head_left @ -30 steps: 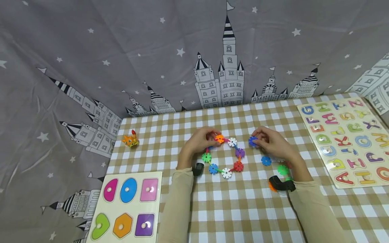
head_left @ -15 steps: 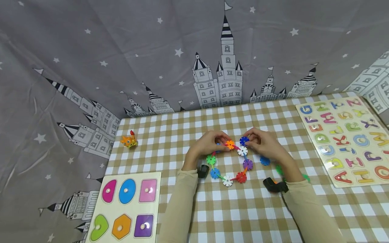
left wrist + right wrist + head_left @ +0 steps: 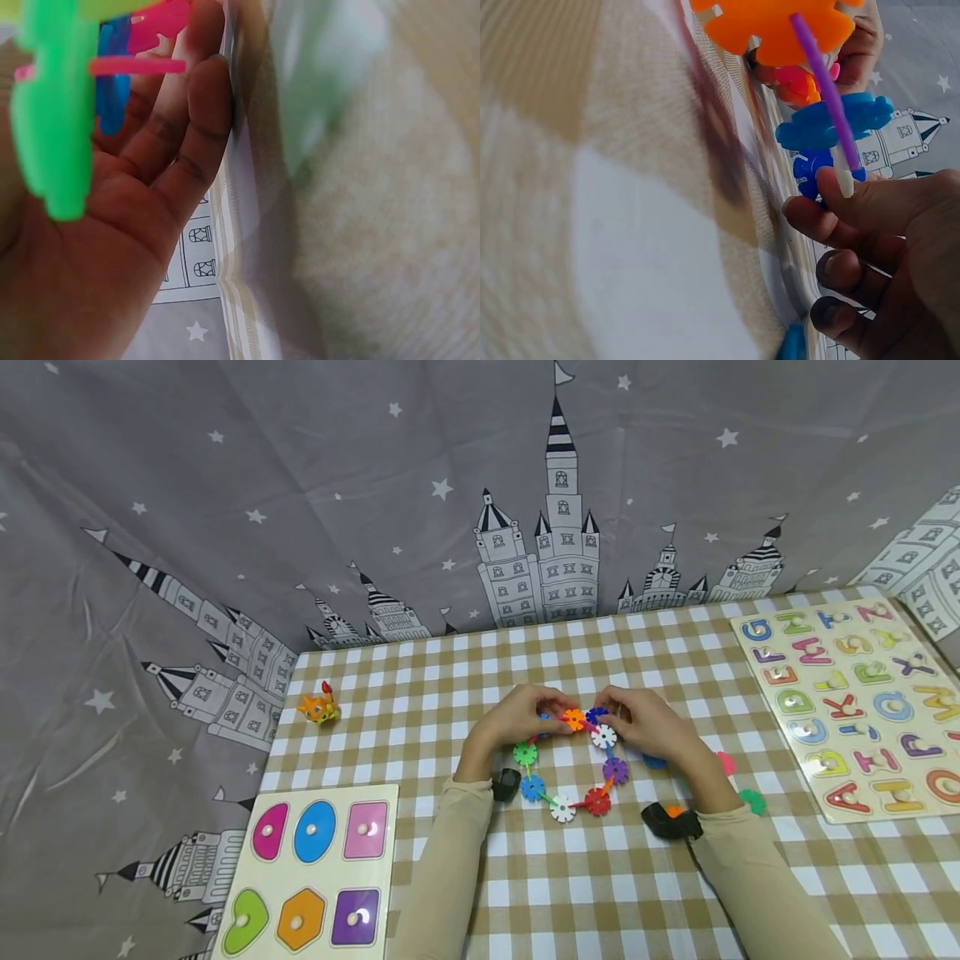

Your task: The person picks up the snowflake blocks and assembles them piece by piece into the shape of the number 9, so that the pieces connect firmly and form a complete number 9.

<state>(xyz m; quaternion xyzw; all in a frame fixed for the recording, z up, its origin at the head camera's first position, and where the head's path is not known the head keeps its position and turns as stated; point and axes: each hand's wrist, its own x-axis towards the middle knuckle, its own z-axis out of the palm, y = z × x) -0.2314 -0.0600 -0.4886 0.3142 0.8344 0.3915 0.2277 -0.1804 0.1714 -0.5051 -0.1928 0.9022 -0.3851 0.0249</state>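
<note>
Interlocking snowflake discs form a ring on the table, seen in the head view, including a red disc (image 3: 597, 802), a purple disc (image 3: 616, 770) and a green disc (image 3: 525, 753). My left hand (image 3: 517, 722) holds the ring's upper left, its fingers at the orange disc (image 3: 573, 720). Between thumb and index finger my right hand (image 3: 648, 722) pinches a dark blue disc (image 3: 810, 174), close beside the orange disc and just above a white disc (image 3: 603, 736). Whether the dark blue disc is joined to either cannot be told. A green disc (image 3: 56, 124) appears near my left palm.
Loose discs lie by my right forearm, among them a green disc (image 3: 752, 802) and a pink disc (image 3: 724, 763), partly hidden. An alphabet board (image 3: 847, 710) lies right, a shape board (image 3: 315, 868) front left. An orange toy figure (image 3: 320, 707) stands back left.
My right hand has brought the dark blue disc leftward from beside the ring to its top, next to the orange disc. My left hand and the ring have shifted a little right.
</note>
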